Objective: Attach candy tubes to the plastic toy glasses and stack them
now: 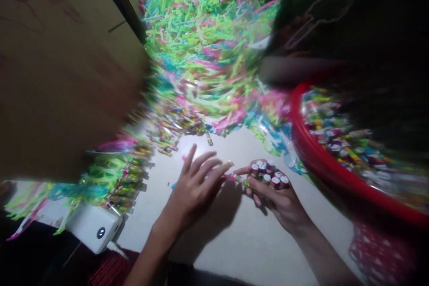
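Shredded heap: a tall mound of neon green, pink and blue shredded plastic strips [204, 40] rises well beyond the fingertips of both hands.

Carton: a tan cardboard carton [60, 67], blurred and close to the camera, stands beyond and to the left of the left hand's fingers.

Basin: a round red plastic basin [310, 152] sits to the right of the right hand's fingers, heaped with many small, multicoloured wrapped sticks [335, 136].

Tabletop: a pale, smooth tabletop [241, 241] lies beneath both hands.

Power bank: a white power bank with a round dark display [95, 228] lies left of the left hand's fingers, nearer the person.

Laid-out sticks: a row of gold-and-green wrapped sticks [127, 183] lies left of the left hand's fingers, and a looser scatter of wrapped sticks [174, 127] lies just beyond the fingertips.

Left hand: the left hand [191, 192] is palm down, its fingers [214, 172] fanned apart, with their tips at a thin, colourful stick [231, 179]. Whether they grip it, I cannot tell.

Right hand: the right hand [278, 196] curls its fingers [264, 187] closely around a tight bundle of small white-capped, red-and-purple tubes [268, 174].

State of the work: the basin is well filled and the sticks on the table are partly in rows, while the large mound of strips remains.
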